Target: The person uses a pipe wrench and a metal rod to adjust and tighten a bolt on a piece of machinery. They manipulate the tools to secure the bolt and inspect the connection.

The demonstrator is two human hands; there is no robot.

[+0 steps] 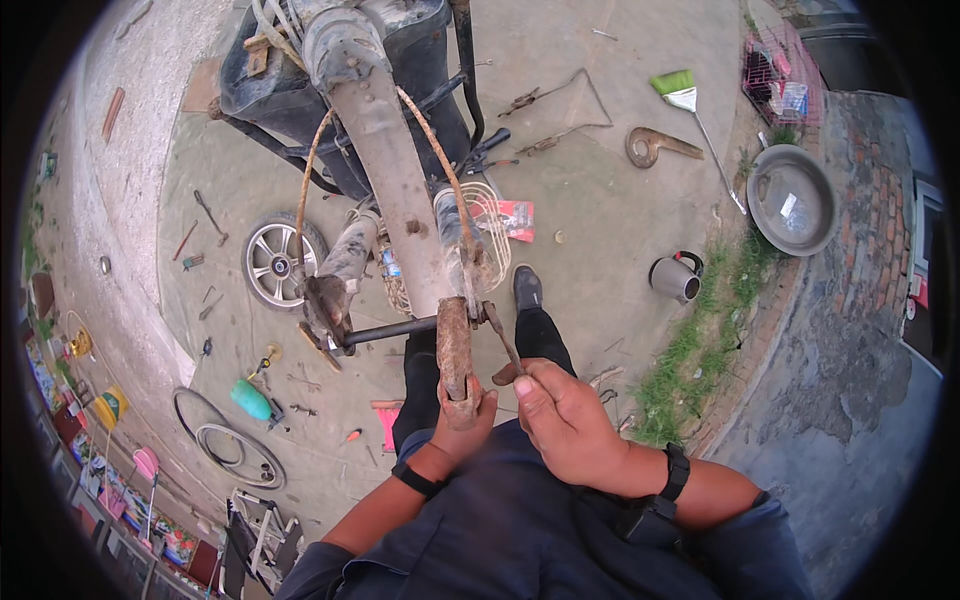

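The front end of a small vehicle, with a dirty metal fender [386, 172] between two fork legs, stands before me. A dark axle rod [394, 330] runs across between the fork ends. My left hand [465, 416] grips the lower end of a rusty metal bar [454, 337], which sits over the axle's right end. My right hand [566, 420] holds the handle of a rusty wrench [504, 337], whose head is at the axle end beside the fork leg [454, 225]. The exact fit of the wrench head is too small to tell. A rusty brake rod or cable [439, 154] runs down to that leg.
A spoked wheel with tyre [280, 261] lies left of the fork. Tyre tubes [240, 455], a teal bottle [251, 400] and several hand tools lie lower left. To the right are a metal jug [675, 278], a broom [697, 109] and a large basin [792, 200].
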